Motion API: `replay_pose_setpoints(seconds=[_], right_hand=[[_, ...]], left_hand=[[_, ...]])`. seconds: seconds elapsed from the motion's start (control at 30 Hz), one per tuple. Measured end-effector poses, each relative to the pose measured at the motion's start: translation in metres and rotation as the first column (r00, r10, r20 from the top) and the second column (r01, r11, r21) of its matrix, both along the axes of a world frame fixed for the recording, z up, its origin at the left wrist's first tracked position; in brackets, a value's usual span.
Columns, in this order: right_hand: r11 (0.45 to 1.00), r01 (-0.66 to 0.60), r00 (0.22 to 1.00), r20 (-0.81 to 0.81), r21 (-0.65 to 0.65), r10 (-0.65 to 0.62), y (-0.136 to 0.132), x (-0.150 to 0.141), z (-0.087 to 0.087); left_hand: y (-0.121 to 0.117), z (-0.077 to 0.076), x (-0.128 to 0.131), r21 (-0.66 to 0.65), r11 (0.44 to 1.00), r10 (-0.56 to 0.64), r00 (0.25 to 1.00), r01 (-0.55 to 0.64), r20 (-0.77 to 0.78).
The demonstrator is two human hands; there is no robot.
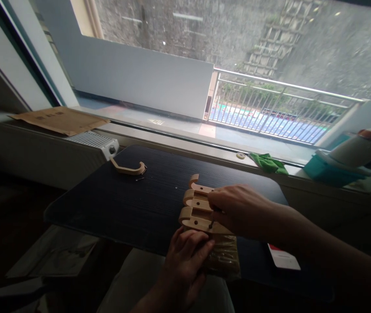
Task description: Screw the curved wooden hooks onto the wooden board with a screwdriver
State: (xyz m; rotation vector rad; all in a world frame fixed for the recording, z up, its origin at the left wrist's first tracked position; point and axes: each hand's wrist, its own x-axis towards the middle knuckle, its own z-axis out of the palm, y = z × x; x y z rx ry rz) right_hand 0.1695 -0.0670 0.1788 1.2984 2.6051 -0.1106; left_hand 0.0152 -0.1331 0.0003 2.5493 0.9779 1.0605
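Near edge of dark table (114, 204): three wooden hooks (196, 208) lying side by side, curled ends to the left, touching one another. Right hand (240, 211) over their right ends, fingers curled together, pinching a small dark screw (210, 225) at the nearest hook. Left hand (185, 261) just below, fingertips pressed on the nearest hook's edge, partly over a clear bag (224, 258). Fourth hook (128, 168) alone, well apart, far left of table. White card (283, 258) at right edge. Green cloth (268, 163) and cardboard (58, 119) on sill
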Motion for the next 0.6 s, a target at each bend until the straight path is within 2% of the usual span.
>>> replay_pose_setpoints(seconds=[0.1,0.2,0.43,0.6], right_hand=[[0.991,0.136,0.991,-0.017,0.007,-0.136,0.005,0.009,-0.005],[0.984,0.178,0.984,0.023,0.014,-0.179,0.005,0.015,-0.004],[0.999,0.038,0.994,0.099,0.015,-0.04,-0.006,0.008,0.014],[0.999,-0.052,0.997,0.057,-0.011,0.053,-0.006,0.004,0.011]], left_hand=[[-0.001,-0.002,0.001,-0.012,1.0,0.008,1.0,-0.008,0.019],[-0.002,-0.003,0.001,-0.018,1.0,0.02,0.999,-0.02,0.027],[-0.001,0.0,0.001,0.01,1.0,0.014,1.0,-0.014,0.006],[-0.001,0.001,0.001,0.02,1.0,0.02,1.0,-0.02,0.012]])
